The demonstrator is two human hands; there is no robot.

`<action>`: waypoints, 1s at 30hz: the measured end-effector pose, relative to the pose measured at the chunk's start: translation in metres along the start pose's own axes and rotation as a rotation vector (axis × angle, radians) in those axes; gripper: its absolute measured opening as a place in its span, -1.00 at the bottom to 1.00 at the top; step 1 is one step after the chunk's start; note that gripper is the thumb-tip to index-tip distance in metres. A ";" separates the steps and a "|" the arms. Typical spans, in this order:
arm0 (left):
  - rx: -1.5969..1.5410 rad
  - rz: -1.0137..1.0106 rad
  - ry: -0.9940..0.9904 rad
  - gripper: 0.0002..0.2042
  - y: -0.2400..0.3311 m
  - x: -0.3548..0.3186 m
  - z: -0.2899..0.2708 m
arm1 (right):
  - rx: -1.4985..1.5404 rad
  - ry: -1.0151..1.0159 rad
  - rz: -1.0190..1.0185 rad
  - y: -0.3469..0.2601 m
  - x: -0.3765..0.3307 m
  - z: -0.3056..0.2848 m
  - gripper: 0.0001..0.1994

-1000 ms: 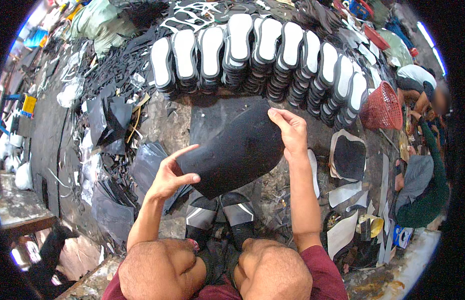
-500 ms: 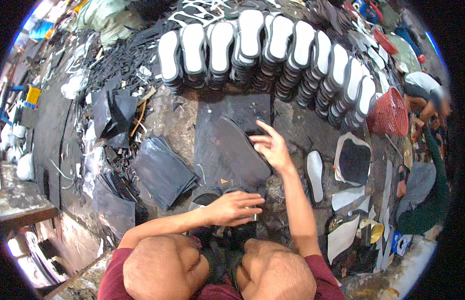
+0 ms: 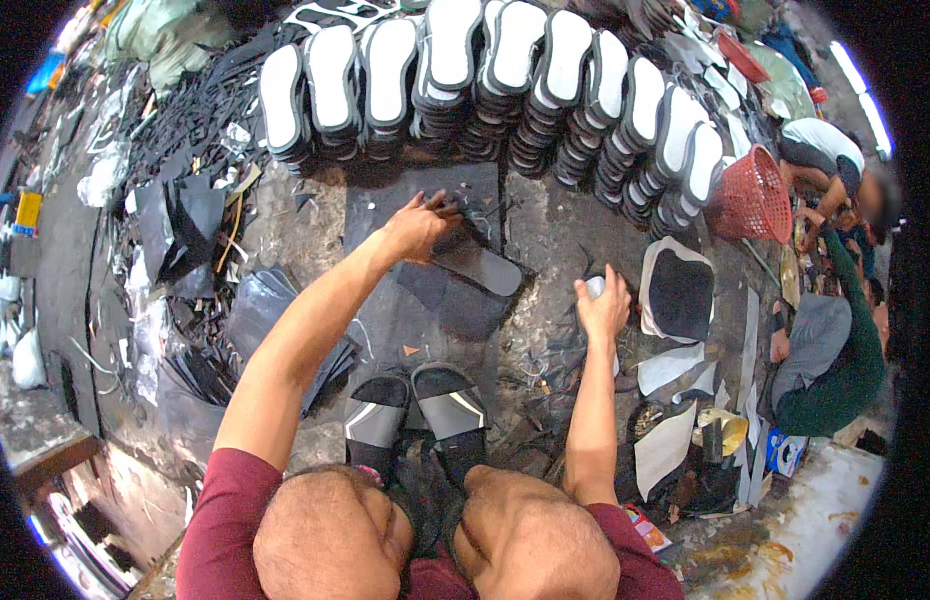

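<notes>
A dark grey shoe sole piece [image 3: 490, 270] lies slanted over a larger dark sheet [image 3: 450, 305] on a flat black board [image 3: 367, 205]. My left hand [image 3: 422, 228] is closed around the sole's far left end, its fingertips partly blurred. To the right, my right hand [image 3: 603, 303] reaches down to the floor with its thumb and fingers around a white insole shape [image 3: 595, 287]. The hand covers most of that shape. Nearer to me, my feet in dark sandals [image 3: 447, 400] rest at the board's near end.
Stacks of dark soles with white tops [image 3: 390, 85] stand in an arc at the far side. A red basket [image 3: 753, 195], a white-edged black piece [image 3: 678, 290] and another person [image 3: 825, 150] are at right. Dark sheets [image 3: 265, 310] and scraps lie at left.
My left hand has moved from near my knees up to the dark sole. My right hand has left the sheet and moved right onto the white insole. The view has shifted slightly.
</notes>
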State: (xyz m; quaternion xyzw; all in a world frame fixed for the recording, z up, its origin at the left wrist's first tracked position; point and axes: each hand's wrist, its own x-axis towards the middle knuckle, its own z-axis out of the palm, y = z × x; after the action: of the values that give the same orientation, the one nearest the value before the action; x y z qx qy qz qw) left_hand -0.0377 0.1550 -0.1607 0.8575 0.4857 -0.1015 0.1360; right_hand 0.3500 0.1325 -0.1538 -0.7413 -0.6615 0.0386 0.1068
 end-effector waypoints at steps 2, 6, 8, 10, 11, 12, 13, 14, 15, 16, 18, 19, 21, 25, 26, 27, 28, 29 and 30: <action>0.047 0.053 -0.107 -0.08 0.008 0.013 -0.004 | -0.097 -0.059 -0.024 0.015 -0.009 0.001 -0.15; 0.282 0.118 0.221 -0.16 0.013 -0.008 -0.002 | -0.194 -0.176 -0.060 0.010 0.000 -0.021 -0.14; 0.362 0.113 0.426 -0.21 0.004 -0.021 0.005 | -0.082 -0.039 -0.191 -0.007 0.007 -0.041 -0.18; 0.238 0.065 0.098 -0.16 -0.001 -0.026 -0.005 | 0.069 0.075 -0.271 -0.030 0.012 -0.065 -0.23; 0.179 0.055 0.067 -0.14 -0.005 -0.029 -0.001 | 0.134 0.104 -0.277 -0.050 0.013 -0.079 -0.25; 0.119 0.047 0.046 -0.12 -0.010 -0.028 0.001 | 0.258 0.102 -0.258 -0.072 0.012 -0.095 -0.27; 0.092 0.004 0.004 -0.07 -0.003 -0.026 0.006 | 0.368 0.136 -0.309 -0.087 0.012 -0.110 -0.27; 0.046 -0.041 0.066 -0.05 -0.009 -0.034 0.019 | 0.491 0.159 -0.365 -0.102 0.009 -0.122 -0.27; -0.027 -0.061 0.041 -0.02 -0.004 -0.043 0.017 | 0.590 0.135 -0.343 -0.107 0.004 -0.133 -0.28; -0.096 -0.079 0.017 0.01 0.000 -0.054 0.011 | 0.690 0.114 -0.320 -0.113 -0.001 -0.145 -0.28; -0.213 -0.142 0.104 -0.02 0.006 -0.092 0.030 | 1.131 -0.033 -0.244 -0.116 -0.012 -0.166 -0.28; -0.269 -0.163 0.154 -0.03 0.014 -0.103 0.034 | 1.234 -0.072 -0.256 -0.108 -0.015 -0.167 -0.27; -0.654 -0.336 0.379 -0.12 0.035 -0.121 0.032 | 1.508 -0.164 -0.216 -0.104 -0.021 -0.147 -0.25; -1.235 -0.668 0.627 -0.36 0.092 -0.157 0.017 | 1.925 -0.384 0.054 -0.120 -0.055 -0.085 -0.22; -1.157 -0.703 0.668 -0.45 0.100 -0.162 0.016 | 1.944 -0.450 0.102 -0.123 -0.062 -0.071 -0.23; -1.133 -0.685 0.843 -0.53 0.099 -0.159 0.025 | 1.961 -0.458 0.162 -0.121 -0.066 -0.061 -0.24; -1.092 -0.672 1.015 -0.60 0.098 -0.160 0.029 | 1.984 -0.477 0.226 -0.126 -0.071 -0.055 -0.25; -1.195 -0.733 1.108 -0.64 0.095 -0.158 0.032 | 2.004 -0.494 0.291 -0.130 -0.074 -0.049 -0.26; -1.298 -0.791 1.203 -0.68 0.092 -0.157 0.036 | 2.010 -0.472 0.288 -0.130 -0.074 -0.046 -0.26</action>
State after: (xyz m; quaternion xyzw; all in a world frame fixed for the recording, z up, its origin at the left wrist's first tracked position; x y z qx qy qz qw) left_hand -0.0398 -0.0281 -0.1339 0.2987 0.6889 0.6037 0.2680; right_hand 0.2234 0.0672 -0.0877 -0.3561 -0.2337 0.7279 0.5373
